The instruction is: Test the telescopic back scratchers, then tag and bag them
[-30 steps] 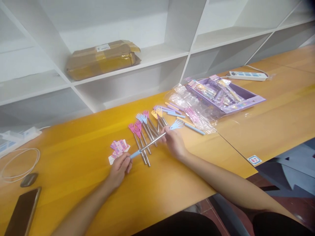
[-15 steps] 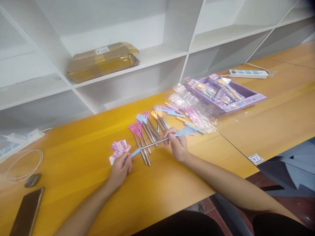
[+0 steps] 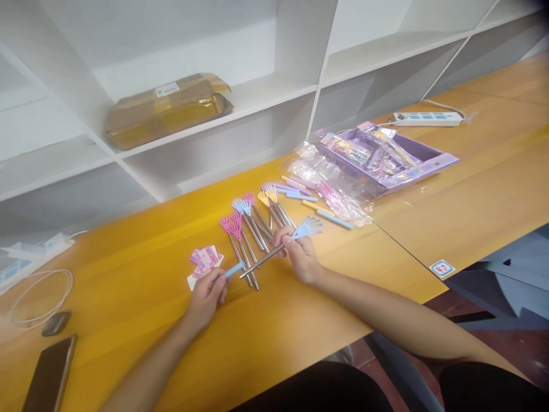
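Note:
My right hand (image 3: 295, 252) is closed round the metal rod of a back scratcher (image 3: 263, 259), just below its light blue hand-shaped head. Between the fingers of my left hand (image 3: 208, 294) is a light blue handle sleeve (image 3: 234, 270). The sleeve lies apart from the bare rod end, close beside it. Beneath and behind the rod, several back scratchers with pink heads (image 3: 235, 224), blue heads (image 3: 241, 206) and yellow heads (image 3: 268, 193) rest on the table. Near my left hand lie pink printed cards (image 3: 206, 260).
Loose coloured sleeves (image 3: 334, 219) and clear plastic bags (image 3: 319, 171) lie beside a purple box (image 3: 429, 171) of packaged pieces. A power strip (image 3: 429, 118) is behind. A phone (image 3: 49, 375) and a mouse (image 3: 56, 324) are at left; a taped parcel (image 3: 171, 111) sits on the shelf.
The blue sleeve has come off the rod's end, and a gap now shows between them. My right hand has tilted the back scratcher, its bare end pointing lower toward me.

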Available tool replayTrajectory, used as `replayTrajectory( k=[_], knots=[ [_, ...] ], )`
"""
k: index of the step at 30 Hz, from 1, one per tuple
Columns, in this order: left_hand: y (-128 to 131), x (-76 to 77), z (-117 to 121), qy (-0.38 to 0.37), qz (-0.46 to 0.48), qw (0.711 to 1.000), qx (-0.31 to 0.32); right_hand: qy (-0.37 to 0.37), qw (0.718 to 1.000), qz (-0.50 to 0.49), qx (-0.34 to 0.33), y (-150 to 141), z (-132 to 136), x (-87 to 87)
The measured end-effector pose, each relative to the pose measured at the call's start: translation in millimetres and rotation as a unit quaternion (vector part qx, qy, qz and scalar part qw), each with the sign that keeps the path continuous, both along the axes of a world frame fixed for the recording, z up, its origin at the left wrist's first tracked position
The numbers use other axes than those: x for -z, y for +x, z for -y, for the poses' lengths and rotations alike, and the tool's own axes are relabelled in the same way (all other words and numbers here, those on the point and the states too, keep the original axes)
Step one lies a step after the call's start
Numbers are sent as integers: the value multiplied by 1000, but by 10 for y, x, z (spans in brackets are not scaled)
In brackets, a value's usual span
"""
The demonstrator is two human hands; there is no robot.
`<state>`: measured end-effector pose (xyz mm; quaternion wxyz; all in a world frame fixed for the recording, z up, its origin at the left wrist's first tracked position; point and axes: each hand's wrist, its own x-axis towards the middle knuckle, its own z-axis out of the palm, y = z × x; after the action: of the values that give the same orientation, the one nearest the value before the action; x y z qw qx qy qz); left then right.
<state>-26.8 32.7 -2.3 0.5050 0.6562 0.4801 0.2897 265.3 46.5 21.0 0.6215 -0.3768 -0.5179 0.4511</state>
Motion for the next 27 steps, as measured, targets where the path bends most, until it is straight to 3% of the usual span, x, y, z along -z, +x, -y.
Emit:
replayTrajectory(
  k=[5, 12, 20, 27],
  knots=[
    [-36, 27, -25, -13, 23, 1000, 7, -19, 996, -75, 42, 20, -64, -63],
    [-91, 130, -44, -33, 75, 997, -13, -21, 999, -45, 10, -24, -49, -81],
    [-110, 164, -49, -54, 108, 992, -28, -27, 997, -67, 29, -34, -56, -53],
    [-83, 176, -42, -33, 93, 994, -39, -32, 998, -59, -7, -18, -97, 18]
  ],
)
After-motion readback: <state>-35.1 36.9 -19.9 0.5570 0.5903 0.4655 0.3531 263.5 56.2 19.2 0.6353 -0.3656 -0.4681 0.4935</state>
